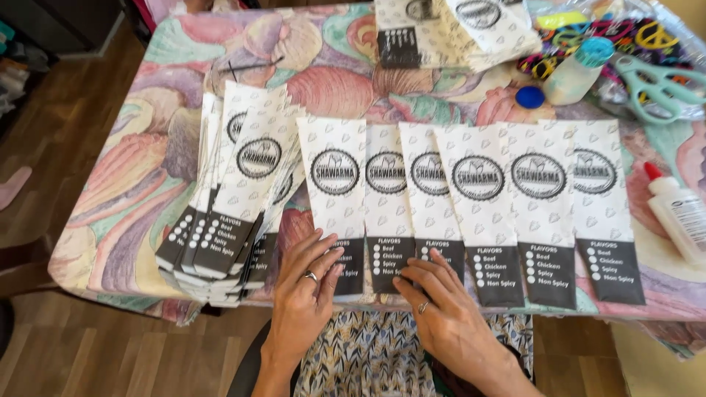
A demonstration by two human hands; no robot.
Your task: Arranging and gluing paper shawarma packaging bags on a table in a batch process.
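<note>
A counter (147,176) under a pastel shell-patterned cloth filled the frame, wooden floor (66,132) showing at left and below. A row of white paper bags (478,206) lay fanned across the middle, the left hand (305,290) flat on one with fingers spread, the right hand (441,309) flat just beside it, fingers loosely together. A bag stack (235,198) crowded centre-left, another pile (448,29) sat at the top, and scissors (654,88), a blue-capped bottle (577,73) and a glue bottle (680,213) sat at right.
</note>
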